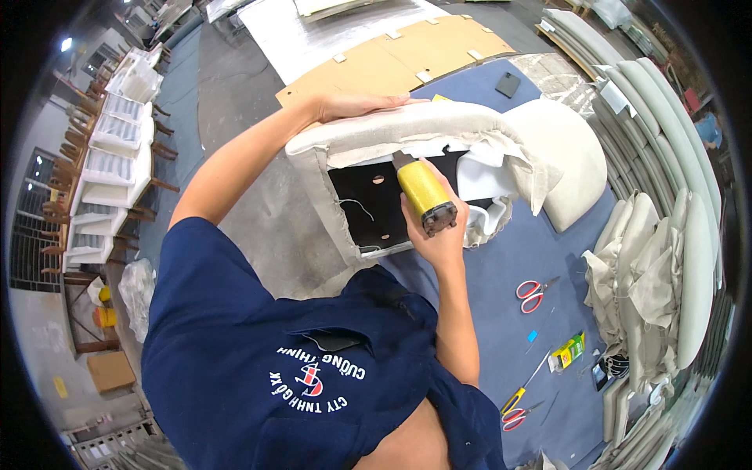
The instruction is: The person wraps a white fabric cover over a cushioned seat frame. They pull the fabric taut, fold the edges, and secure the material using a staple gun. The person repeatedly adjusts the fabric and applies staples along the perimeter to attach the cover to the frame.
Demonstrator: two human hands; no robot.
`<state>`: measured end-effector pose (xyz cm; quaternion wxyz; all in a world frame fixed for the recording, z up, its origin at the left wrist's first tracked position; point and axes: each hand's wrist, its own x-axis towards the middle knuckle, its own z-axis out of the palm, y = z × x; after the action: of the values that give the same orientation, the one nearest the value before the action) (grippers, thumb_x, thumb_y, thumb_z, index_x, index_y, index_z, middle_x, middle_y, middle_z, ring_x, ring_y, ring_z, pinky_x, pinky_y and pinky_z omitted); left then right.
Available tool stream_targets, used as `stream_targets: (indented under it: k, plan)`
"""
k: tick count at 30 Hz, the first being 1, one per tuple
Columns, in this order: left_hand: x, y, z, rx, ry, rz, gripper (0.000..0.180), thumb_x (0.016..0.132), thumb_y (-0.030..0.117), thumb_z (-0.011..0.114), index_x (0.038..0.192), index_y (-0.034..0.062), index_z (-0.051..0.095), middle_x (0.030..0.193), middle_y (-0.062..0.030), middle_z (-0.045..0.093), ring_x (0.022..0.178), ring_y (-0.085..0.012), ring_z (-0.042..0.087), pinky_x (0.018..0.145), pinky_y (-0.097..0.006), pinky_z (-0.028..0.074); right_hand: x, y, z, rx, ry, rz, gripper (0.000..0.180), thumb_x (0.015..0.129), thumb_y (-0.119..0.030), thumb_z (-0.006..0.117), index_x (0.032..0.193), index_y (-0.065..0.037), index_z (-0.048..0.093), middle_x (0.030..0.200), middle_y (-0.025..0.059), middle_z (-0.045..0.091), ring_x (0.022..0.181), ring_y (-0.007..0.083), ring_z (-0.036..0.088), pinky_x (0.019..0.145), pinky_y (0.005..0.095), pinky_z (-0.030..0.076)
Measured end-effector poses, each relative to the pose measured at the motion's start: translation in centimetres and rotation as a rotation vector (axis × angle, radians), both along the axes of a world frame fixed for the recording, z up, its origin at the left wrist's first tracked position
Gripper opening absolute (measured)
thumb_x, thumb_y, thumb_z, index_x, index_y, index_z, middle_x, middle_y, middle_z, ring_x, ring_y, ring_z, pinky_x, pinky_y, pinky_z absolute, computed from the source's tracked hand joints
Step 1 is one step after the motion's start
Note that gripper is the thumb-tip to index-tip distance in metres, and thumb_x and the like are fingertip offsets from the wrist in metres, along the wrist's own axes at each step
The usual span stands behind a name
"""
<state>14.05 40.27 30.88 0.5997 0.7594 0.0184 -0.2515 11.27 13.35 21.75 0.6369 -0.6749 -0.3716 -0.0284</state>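
My right hand (440,239) is wrapped round a yellow staple gun (424,186). Its dark nose meets the fabric edge along the inner rim of a beige upholstered furniture part (321,160). Across the far outer side of that part lies my left hand (362,105), fingers stretched out on the padding. Inside the frame, black backing (360,192) shows two holes and a loose pale cord. White padding (476,178) bulges at the right, beside a loose flap of fabric (533,174). A rounded beige padded section (576,153) extends rightward over the blue table.
On the blue table (489,290) lie red-handled scissors (531,296), a yellow-handled screwdriver (514,401), a second pair of scissors (513,423), a small green-yellow box (567,352) and a dark phone (507,84). Stacked padded panels (689,258) line the right; chairs (110,188) stand left.
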Motion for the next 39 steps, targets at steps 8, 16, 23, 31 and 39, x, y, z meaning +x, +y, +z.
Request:
stream_targets:
  k: [8, 16, 23, 31, 39]
  plan:
    - [1.0, 0.3, -0.7, 0.124, -0.048, -0.018, 0.065, 0.112, 0.056, 0.042, 0.165, 0.0204, 0.041, 0.164, -0.0076, 0.046, 0.144, -0.0167, 0.044, 0.121, -0.029, 0.034, 0.5, 0.5, 0.5, 0.063, 0.205, -0.055, 0.053, 0.084, -0.001, 0.08, 0.134, 0.002, 0.065, 0.105, 0.0164, 0.078, 0.094, 0.0239, 0.078, 0.089, 0.0332, 0.058]
    - [1.3, 0.2, -0.7, 0.227, -0.107, -0.01, 0.057, 0.112, 0.051, 0.043, 0.164, 0.0275, 0.044, 0.165, -0.0089, 0.045, 0.146, -0.018, 0.045, 0.121, -0.031, 0.032, 0.3, 1.4, 0.5, 0.078, 0.138, -0.065, 0.053, 0.083, 0.0, 0.079, 0.134, 0.003, 0.064, 0.107, 0.0172, 0.078, 0.096, 0.0241, 0.078, 0.091, 0.0332, 0.058]
    - [1.7, -0.3, -0.4, 0.226, -0.098, -0.009, 0.062, 0.113, 0.048, 0.042, 0.166, 0.0158, 0.039, 0.168, -0.007, 0.041, 0.151, -0.0203, 0.039, 0.126, -0.033, 0.029, 0.5, 1.6, 0.3, 0.071, 0.053, -0.061, 0.059, 0.079, 0.002, 0.079, 0.136, 0.003, 0.063, 0.107, 0.0203, 0.077, 0.098, 0.0304, 0.079, 0.09, 0.0357, 0.058]
    - [0.8, -1.1, 0.8, 0.014, 0.003, 0.15, 0.062, 0.112, 0.046, 0.05, 0.158, 0.0048, 0.05, 0.158, -0.0088, 0.053, 0.139, -0.0157, 0.052, 0.117, -0.027, 0.04, -0.6, 0.9, 0.0, 0.032, 0.041, -0.042, 0.06, 0.079, 0.0, 0.08, 0.136, -0.001, 0.064, 0.104, 0.02, 0.077, 0.095, 0.0338, 0.079, 0.088, 0.0372, 0.059]
    - [1.2, -1.5, 1.2, 0.104, -0.028, 0.107, 0.059, 0.112, 0.041, 0.049, 0.161, 0.0079, 0.046, 0.166, -0.008, 0.044, 0.147, -0.0165, 0.046, 0.122, -0.029, 0.037, -0.3, 2.2, 0.5, 0.126, 0.013, -0.12, 0.054, 0.083, -0.003, 0.08, 0.134, 0.002, 0.064, 0.102, 0.0184, 0.078, 0.093, 0.028, 0.08, 0.086, 0.0352, 0.059]
